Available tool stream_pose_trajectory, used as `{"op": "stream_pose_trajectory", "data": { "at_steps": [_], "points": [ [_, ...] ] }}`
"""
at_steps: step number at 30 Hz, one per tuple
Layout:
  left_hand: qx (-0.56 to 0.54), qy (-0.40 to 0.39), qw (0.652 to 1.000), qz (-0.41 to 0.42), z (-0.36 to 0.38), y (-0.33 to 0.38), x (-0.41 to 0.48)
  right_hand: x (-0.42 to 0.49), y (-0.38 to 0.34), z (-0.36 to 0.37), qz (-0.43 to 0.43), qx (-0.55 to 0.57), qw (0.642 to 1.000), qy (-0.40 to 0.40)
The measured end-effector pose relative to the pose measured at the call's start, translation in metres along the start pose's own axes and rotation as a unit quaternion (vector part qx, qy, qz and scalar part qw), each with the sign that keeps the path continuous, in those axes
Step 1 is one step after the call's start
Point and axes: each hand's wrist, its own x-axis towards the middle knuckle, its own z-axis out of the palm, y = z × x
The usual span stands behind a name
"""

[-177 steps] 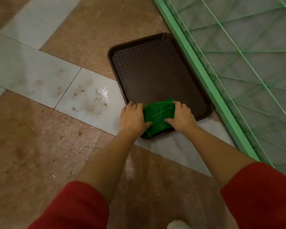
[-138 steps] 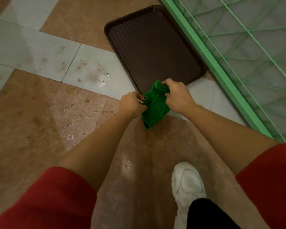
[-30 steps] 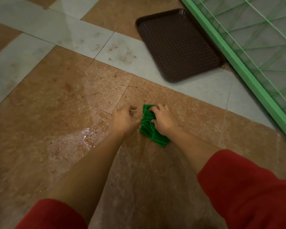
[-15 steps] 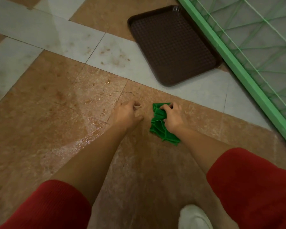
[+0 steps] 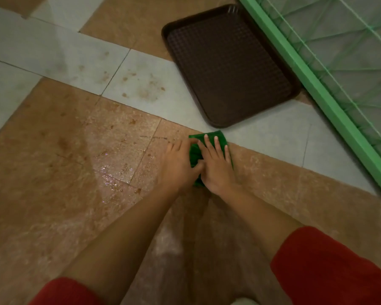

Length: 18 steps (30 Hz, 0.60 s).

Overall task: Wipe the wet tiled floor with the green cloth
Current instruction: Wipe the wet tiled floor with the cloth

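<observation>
The green cloth lies bunched on the brown floor tile, right at the seam with the grey tile strip. My right hand presses flat on top of it with fingers spread, covering most of it. My left hand sits close against the right one, with its fingertips and thumb on the cloth's left edge. A glistening wet patch spreads over the brown tiles to the left of my hands.
A dark brown tray lies on the floor just beyond the cloth. A green frame with netting runs diagonally along the right. Brown stains dot the grey tile. The toe of a white shoe shows at the bottom edge.
My right hand has pushed the cloth forward to the grey tile seam and flattened on it. My left hand has closed in from the bare floor onto the cloth's left edge.
</observation>
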Motion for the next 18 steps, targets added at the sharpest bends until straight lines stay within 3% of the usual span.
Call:
{"op": "stream_pose_trajectory", "data": {
  "at_steps": [4, 8, 11, 18],
  "points": [
    [-0.017, 0.024, 0.999, -0.021, 0.004, -0.018, -0.003, -0.006, 0.02, 0.003, -0.043, -0.029, 0.999, 0.002],
    [0.015, 0.044, 0.998, -0.04, -0.003, -0.039, 0.0, 0.004, 0.016, 0.005, 0.051, -0.013, 0.998, 0.019],
    [0.02, 0.051, 0.997, -0.047, -0.005, -0.051, 0.002, 0.021, -0.009, 0.006, 0.073, -0.012, 0.997, 0.008],
    [0.001, 0.063, 0.996, -0.058, -0.003, -0.054, -0.001, 0.017, -0.016, 0.002, -0.04, 0.01, 0.999, 0.008]
  ]
}}
